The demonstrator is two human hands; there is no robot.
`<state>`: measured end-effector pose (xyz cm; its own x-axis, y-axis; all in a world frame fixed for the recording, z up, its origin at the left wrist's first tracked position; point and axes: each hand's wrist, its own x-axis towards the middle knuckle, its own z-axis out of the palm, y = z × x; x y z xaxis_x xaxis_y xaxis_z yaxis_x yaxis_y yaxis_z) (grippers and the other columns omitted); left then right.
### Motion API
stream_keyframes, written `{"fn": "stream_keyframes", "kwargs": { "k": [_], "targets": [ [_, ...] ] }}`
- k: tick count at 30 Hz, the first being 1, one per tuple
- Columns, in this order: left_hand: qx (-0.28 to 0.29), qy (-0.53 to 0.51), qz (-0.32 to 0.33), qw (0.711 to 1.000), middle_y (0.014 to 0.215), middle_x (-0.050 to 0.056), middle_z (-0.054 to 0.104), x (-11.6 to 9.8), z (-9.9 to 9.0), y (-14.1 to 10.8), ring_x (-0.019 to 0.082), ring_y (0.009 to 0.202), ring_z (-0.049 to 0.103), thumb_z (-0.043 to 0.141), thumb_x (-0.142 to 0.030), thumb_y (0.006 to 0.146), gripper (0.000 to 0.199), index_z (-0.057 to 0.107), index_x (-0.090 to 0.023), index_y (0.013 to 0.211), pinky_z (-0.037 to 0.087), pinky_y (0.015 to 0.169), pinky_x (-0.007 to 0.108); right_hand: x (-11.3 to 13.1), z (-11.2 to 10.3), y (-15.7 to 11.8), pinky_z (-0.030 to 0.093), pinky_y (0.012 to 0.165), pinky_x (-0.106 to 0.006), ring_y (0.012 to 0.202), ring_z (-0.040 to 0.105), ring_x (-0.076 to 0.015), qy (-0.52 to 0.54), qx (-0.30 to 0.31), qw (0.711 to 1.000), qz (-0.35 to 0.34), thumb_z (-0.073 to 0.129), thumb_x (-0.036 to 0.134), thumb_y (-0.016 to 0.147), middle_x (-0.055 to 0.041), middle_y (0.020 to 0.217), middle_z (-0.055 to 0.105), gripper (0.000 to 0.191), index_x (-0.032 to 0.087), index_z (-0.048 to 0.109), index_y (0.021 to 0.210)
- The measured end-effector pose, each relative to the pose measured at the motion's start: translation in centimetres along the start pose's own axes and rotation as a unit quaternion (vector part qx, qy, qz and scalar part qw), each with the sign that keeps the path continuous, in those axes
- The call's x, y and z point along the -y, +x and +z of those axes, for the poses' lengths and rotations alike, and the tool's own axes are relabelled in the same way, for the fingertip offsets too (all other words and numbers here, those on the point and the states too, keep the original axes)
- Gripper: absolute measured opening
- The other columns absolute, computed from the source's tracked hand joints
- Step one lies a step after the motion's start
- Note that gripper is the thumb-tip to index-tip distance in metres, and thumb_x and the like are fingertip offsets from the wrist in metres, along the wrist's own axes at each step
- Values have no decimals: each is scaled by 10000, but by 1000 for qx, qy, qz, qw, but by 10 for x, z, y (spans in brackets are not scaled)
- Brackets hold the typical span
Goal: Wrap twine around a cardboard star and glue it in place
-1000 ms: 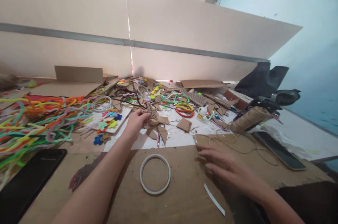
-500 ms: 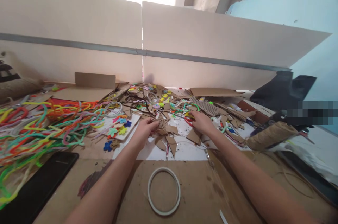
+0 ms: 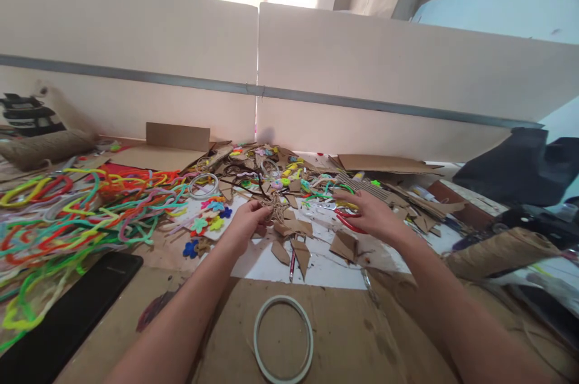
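My left hand [image 3: 251, 219] pinches a tangled bunch of brown twine [image 3: 277, 208] between thumb and fingertips, just above the white work surface. To its right, my right hand [image 3: 373, 213] is at the red handles of a pair of scissors [image 3: 350, 221], fingers curved over them and thumb below. The blades point left toward the twine; the hand partly hides the handles. Below the twine lie cut cardboard pieces [image 3: 301, 257] and a dark red pencil [image 3: 292, 266]. Colourful felt flowers [image 3: 199, 226] rest left of my left hand.
Colourful pipe cleaners [image 3: 90, 209] heap at the left beside a black phone [image 3: 67, 317]. A tape roll [image 3: 257, 336] lies near me on cardboard. Cardboard scraps pile at the back before white panels [image 3: 407, 64]. A large twine roll [image 3: 502, 251] is at right.
My right hand has shifted right, and more of the red scissor handles shows. My left hand stays on the twine. The view has turned slightly left.
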<state>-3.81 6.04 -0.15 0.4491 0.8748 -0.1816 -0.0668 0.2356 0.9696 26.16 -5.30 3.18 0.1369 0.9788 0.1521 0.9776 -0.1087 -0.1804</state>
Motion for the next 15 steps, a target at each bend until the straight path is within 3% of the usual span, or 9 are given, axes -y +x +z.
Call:
{"fn": "stream_keyframes", "kwargs": {
  "k": [3,5,7,9,11,15],
  "targets": [
    [-2,0,-6,1000,709,5,630,-2,-1,-1,117,545,622,738,-266,739,207,574,-165,816,387,455,198,0,-10,-8,499,961,-409,1157,628,-309,68,31,997,-35,601,426,894,-93,1318,658,525,322,603,1408],
    [-3,0,-7,1000,706,3,629,-4,-1,-2,114,545,623,740,-258,749,201,572,-165,810,397,461,197,2,-13,-16,497,1018,-427,1272,585,-320,166,71,983,-23,566,519,916,-76,1451,594,580,331,543,1464],
    [-3,-1,-7,1000,705,5,633,-5,0,-3,110,546,623,737,-248,757,194,566,-165,795,405,468,196,4,-11,-24,520,1007,-446,1297,579,-331,233,100,967,14,555,585,911,-66,1476,578,647,360,474,1512],
    [1,-2,-11,1000,704,10,639,-5,1,-4,112,550,629,726,-236,765,186,554,-168,778,398,465,194,5,-7,-30,519,1013,-476,1329,556,-342,266,113,957,7,581,601,889,-67,1457,596,700,373,433,1534],
    [7,-4,-18,1000,702,12,644,-6,2,-6,115,554,634,719,-229,768,182,548,-170,771,372,450,188,8,-1,-33,523,1000,-503,1329,554,-359,280,104,954,-13,605,592,863,-80,1446,605,706,356,465,1514],
    [15,-5,-30,999,662,2,630,-6,6,-8,102,535,607,746,-240,754,186,579,-161,773,334,446,180,21,7,-36,553,924,-440,1192,633,-323,235,3,970,-63,641,452,833,-94,1396,622,552,283,611,1358]
  ]
}}
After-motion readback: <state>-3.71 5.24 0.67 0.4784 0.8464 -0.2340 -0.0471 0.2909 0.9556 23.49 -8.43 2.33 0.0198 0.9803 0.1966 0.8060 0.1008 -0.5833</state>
